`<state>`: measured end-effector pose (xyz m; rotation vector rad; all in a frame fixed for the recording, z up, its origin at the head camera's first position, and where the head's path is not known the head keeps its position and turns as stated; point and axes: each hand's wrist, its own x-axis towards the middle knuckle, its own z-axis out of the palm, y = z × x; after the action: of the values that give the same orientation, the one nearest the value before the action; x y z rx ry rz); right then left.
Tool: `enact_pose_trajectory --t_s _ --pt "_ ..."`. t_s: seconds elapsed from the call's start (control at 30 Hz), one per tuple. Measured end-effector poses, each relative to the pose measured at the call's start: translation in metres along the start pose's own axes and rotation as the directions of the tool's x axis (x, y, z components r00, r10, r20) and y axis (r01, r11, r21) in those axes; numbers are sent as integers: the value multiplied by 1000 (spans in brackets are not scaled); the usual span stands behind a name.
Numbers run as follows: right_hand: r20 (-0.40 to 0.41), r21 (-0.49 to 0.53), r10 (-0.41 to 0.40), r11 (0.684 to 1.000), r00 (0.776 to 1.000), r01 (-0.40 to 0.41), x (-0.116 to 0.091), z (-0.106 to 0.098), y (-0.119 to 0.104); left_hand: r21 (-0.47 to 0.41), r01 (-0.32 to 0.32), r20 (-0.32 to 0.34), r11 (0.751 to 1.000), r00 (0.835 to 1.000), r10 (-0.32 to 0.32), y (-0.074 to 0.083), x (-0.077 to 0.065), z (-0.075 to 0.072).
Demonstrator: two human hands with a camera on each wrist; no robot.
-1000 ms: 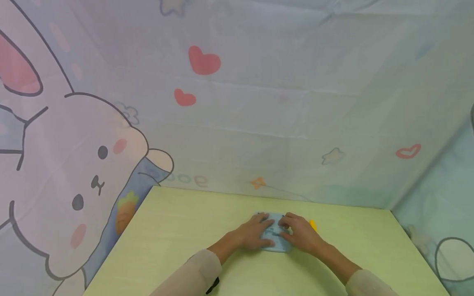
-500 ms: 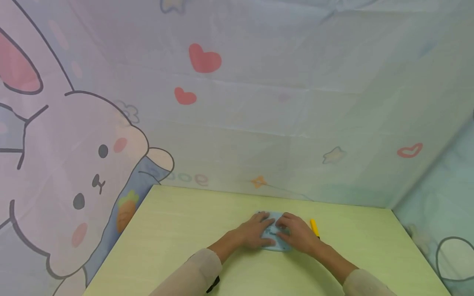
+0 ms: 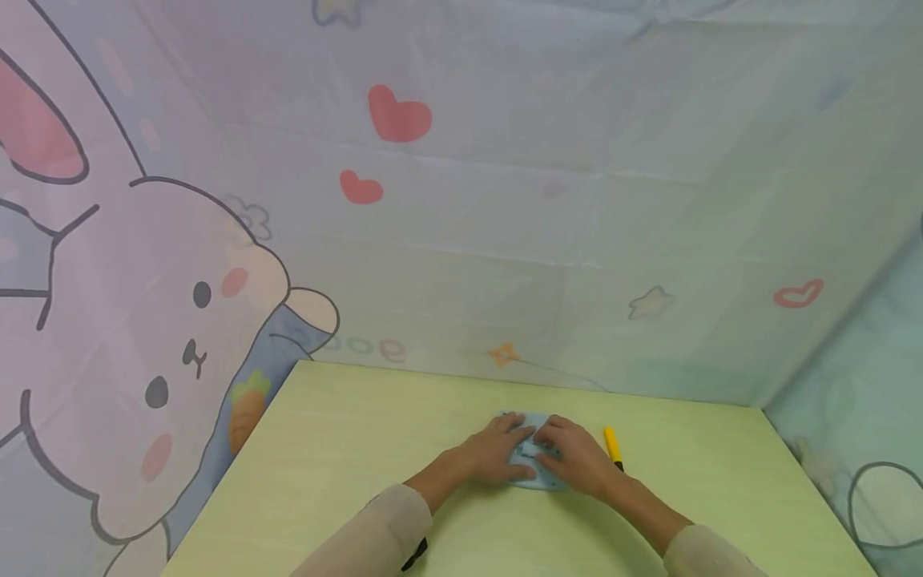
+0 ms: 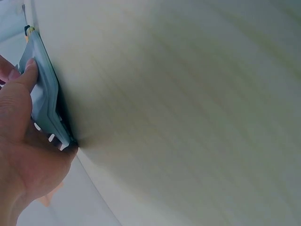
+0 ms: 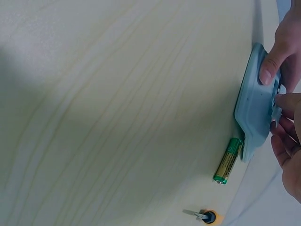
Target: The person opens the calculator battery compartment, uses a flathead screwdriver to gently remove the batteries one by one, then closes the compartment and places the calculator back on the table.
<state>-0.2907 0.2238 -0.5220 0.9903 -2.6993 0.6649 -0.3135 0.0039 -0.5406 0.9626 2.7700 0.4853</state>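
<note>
A flat light-blue plastic device (image 3: 534, 482) with rounded corners lies on the table under both hands. My left hand (image 3: 493, 453) holds its left side, thumb on the upper face and fingers round the edge, as the left wrist view shows. From the right, my right hand (image 3: 580, 457) pinches a small light-blue piece (image 5: 276, 113) at the device's face, between thumb and fingers. Whether that piece is loose or attached cannot be made out. A green and gold battery (image 5: 227, 161) lies against the device's edge in the right wrist view.
Right of the right hand lies a screwdriver (image 3: 611, 443) with a yellow handle and black collar; its metal shaft shows in the right wrist view. The pale yellow table (image 3: 375, 417) ends at a printed cloth backdrop (image 3: 497, 264) behind and at both sides.
My right hand has shifted slightly left over the device, uncovering more of the yellow screwdriver. The left hand has stayed in place.
</note>
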Motion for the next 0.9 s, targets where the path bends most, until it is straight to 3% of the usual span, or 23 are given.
enact_pose_trajectory --t_s 0.53,0.9 --pt "16 -4 15 1000 1000 -15 2 1 -3 2 1 -9 1000 1000 -1 -2 1 2" --pt "0 -39 -27 999 1000 27 4 4 -2 -28 11 -9 1000 1000 -11 0 0 0"
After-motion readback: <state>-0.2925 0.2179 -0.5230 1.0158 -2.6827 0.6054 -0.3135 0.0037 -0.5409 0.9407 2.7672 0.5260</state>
